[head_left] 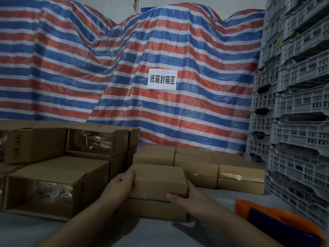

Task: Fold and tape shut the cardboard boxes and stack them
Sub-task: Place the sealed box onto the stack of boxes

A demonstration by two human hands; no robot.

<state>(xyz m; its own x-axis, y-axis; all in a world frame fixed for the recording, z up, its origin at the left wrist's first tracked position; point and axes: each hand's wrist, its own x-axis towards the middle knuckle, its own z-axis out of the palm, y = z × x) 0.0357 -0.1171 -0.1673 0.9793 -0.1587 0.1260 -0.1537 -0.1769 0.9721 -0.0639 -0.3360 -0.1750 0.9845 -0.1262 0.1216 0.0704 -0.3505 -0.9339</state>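
I'm seeing a closed brown cardboard box (158,182) sitting square on top of another box (153,209), the two making a short stack on the grey surface. Clear tape is shining along the seam between them. Behind and to the right, a low row of sealed boxes (197,163) is lying flat, one (241,179) showing a glossy tape strip on its front. On the left, taller taped boxes (53,186) are sitting stacked, ends covered in wrinkled clear tape
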